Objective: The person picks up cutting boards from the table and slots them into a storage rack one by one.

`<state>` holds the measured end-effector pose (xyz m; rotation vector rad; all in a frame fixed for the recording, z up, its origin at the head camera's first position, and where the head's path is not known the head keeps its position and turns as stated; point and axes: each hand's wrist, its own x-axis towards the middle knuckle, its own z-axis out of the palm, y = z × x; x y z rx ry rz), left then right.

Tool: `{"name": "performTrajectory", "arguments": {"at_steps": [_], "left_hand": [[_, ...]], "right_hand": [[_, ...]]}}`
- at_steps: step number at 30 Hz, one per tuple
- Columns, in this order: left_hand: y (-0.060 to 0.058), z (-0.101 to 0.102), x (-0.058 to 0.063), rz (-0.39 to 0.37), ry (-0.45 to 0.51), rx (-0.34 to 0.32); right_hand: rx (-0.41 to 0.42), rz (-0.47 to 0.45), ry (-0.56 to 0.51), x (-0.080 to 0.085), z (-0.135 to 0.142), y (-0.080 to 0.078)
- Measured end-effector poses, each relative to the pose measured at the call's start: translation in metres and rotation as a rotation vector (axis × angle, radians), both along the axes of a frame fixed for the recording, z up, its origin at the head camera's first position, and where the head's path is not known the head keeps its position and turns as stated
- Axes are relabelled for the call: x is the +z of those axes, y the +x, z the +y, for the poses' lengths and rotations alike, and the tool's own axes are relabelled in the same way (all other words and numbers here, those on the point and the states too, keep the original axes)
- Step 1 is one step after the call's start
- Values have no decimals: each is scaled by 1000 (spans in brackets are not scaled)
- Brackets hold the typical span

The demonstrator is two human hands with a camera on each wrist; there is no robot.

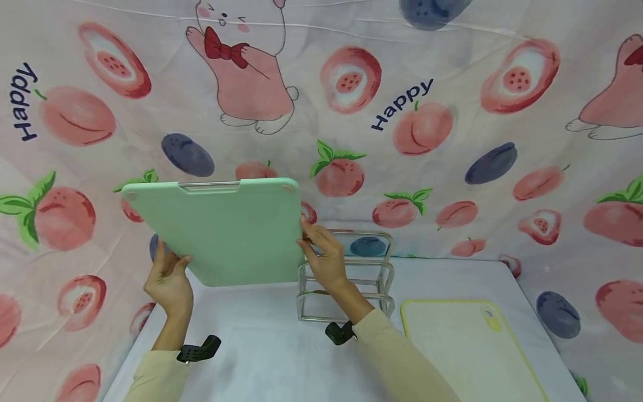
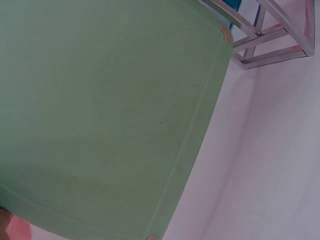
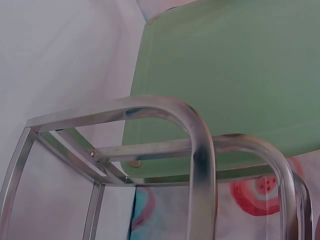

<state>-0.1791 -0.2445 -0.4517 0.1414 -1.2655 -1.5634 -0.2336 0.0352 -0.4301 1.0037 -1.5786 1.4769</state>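
Observation:
A light green cutting board (image 1: 241,234) is held up over the left part of the table, with a metal strip along its top edge. My left hand (image 1: 171,279) grips its lower left edge between thumb and fingers. At the board's right edge, my right hand (image 1: 326,257) pinches it. Just behind and below the right hand stands a metal rack (image 1: 321,320) with looped rails. From the left wrist, the board's flat green face (image 2: 100,100) fills most of the view. Rounded rack bars (image 3: 202,200) cross in front of the board in the right wrist view.
Flat on the white table (image 1: 261,357), at the right, lies a pale board with a yellow rim (image 1: 462,346). A fruit-printed cloth (image 1: 467,61) hangs behind the table and along both sides.

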Motion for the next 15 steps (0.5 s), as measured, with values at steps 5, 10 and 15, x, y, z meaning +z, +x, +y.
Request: {"name": "performTrajectory", "arguments": {"at_steps": [5, 10, 15], "left_hand": [[0, 5, -3, -49, -24, -12], [0, 8, -8, -38, -34, -29], [0, 11, -8, -33, -133, -50]], "right_hand": [[-1, -23, -2, -3, 7, 0], [-2, -29, -1, -4, 12, -1], [-32, -7, 25, -5, 18, -2]]}}
